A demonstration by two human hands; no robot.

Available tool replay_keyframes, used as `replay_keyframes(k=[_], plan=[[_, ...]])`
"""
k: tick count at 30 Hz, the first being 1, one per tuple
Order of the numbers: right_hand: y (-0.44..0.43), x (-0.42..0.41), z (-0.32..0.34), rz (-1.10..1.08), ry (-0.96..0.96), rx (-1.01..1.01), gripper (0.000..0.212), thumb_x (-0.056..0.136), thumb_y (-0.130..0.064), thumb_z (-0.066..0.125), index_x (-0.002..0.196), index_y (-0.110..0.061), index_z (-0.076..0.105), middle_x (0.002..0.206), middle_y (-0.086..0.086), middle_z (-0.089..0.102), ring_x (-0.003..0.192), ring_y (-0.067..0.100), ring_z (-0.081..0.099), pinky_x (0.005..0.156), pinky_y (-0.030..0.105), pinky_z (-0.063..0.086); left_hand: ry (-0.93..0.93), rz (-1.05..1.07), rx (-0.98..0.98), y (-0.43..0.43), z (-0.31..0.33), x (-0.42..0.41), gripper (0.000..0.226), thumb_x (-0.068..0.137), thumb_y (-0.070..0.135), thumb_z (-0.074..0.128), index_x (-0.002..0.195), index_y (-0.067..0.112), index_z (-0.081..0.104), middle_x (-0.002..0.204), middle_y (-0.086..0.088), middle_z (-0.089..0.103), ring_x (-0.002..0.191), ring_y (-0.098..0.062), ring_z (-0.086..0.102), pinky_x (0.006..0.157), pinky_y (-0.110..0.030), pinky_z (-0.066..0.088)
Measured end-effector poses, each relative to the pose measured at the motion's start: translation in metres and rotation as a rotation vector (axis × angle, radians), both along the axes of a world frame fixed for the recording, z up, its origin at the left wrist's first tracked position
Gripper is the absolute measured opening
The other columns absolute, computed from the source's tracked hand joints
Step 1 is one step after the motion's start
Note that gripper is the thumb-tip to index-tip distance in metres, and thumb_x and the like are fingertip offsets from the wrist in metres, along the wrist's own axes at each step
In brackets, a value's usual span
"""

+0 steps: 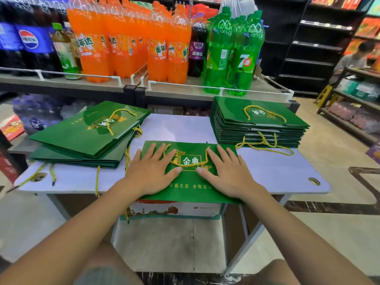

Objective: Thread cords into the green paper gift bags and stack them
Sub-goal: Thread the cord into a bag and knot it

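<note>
Green bag (188, 178): flat under your palms.
Left hand (153, 171): fingers straight, pressing its 9 o'clock side.
Right hand (228, 173): same, 3 o'clock.

Glossy green paper bag (191, 188) with twisted yellow cord (185, 163) on a smooth matt table (277, 173).

Bag (191, 188) mid-table (277, 171); stacks left (82, 138), right (261, 128).

Both forearms (86, 219) are bare from frame edge to wrist; the left hand (153, 171) and right hand (228, 173) have short, plain fingernails (179, 169); grey cloth (98, 275) covers a thigh (109, 254) at 7 o'clock.
</note>
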State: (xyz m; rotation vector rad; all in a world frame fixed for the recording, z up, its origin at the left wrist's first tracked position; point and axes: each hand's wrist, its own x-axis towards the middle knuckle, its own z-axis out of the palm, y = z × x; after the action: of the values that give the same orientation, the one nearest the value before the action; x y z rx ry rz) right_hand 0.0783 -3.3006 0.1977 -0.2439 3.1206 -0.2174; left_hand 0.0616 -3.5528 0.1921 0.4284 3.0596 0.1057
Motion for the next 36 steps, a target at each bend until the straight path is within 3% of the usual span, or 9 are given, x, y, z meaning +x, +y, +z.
replay_keyframes(k=[7,18,22,26,29,32,36], plan=[[-0.001,-0.005,-0.012,-0.010,-0.007,0.092,0.106,0.075,-0.096,0.001,0.164,-0.039,-0.001,0.174,-0.005,-0.003,0.160,0.024,-0.005,0.128,0.053,0.002,0.053,0.012,-0.035,0.000,-0.013,-0.003,0.080,0.091,0.082,0.004,0.161,0.045,-0.006,0.172,0.006,-0.007,0.159,-0.020,-0.006,0.126,-0.056,0.003],[0.000,-0.004,-0.015,-0.015,0.034,0.078,0.104,0.075,-0.095,0.001,0.163,-0.040,0.004,0.173,-0.004,0.002,0.159,0.023,-0.001,0.128,0.052,0.004,0.109,0.013,0.017,0.001,-0.013,-0.001,0.084,0.086,0.083,0.002,0.161,0.044,0.001,0.173,0.006,-0.002,0.159,-0.022,-0.005,0.127,-0.054,0.005],[0.003,-0.001,-0.012,-0.173,0.137,-0.030,0.100,0.083,-0.088,0.006,0.164,-0.030,0.014,0.171,0.006,0.015,0.159,0.025,0.008,0.128,0.051,0.010,0.208,0.131,0.125,0.000,-0.010,0.005,0.074,0.097,0.075,0.017,0.162,0.039,0.013,0.173,-0.003,0.003,0.158,-0.036,0.000,0.126,-0.054,0.010],[0.012,0.001,-0.005,-0.350,0.138,-0.017,0.094,0.091,-0.083,0.019,0.160,-0.019,0.025,0.155,0.012,0.044,0.147,0.031,0.032,0.120,0.054,0.025,0.266,0.191,0.119,0.001,-0.011,0.006,0.073,0.098,0.071,0.019,0.158,0.031,0.024,0.170,-0.010,0.012,0.148,-0.041,0.032,0.115,-0.053,0.035],[0.014,0.003,0.003,-0.340,0.095,-0.165,0.081,0.097,-0.071,0.037,0.158,-0.018,0.030,0.152,0.013,0.046,0.142,0.034,0.036,0.113,0.049,0.034,0.300,0.160,0.201,0.000,-0.010,0.005,0.064,0.100,0.064,0.033,0.155,0.031,0.030,0.169,-0.007,0.019,0.140,-0.036,0.044,0.104,-0.049,0.046],[0.018,0.005,0.012,-0.341,0.158,-0.443,0.065,0.101,-0.047,0.054,0.156,-0.019,0.033,0.153,0.010,0.042,0.142,0.030,0.038,0.109,0.046,0.039,0.320,0.162,0.408,-0.005,-0.004,0.008,0.054,0.100,0.046,0.048,0.151,0.032,0.037,0.167,-0.001,0.023,0.137,-0.033,0.047,0.100,-0.049,0.049],[0.024,0.003,0.028,-0.308,0.327,-0.815,0.051,0.099,-0.014,0.056,0.147,-0.026,0.043,0.145,0.003,0.045,0.131,0.021,0.050,0.105,0.039,0.046,0.360,0.166,0.693,-0.008,0.008,0.010,0.051,0.099,0.019,0.055,0.145,0.033,0.043,0.166,0.010,0.017,0.136,-0.031,0.047,0.097,-0.044,0.047]])
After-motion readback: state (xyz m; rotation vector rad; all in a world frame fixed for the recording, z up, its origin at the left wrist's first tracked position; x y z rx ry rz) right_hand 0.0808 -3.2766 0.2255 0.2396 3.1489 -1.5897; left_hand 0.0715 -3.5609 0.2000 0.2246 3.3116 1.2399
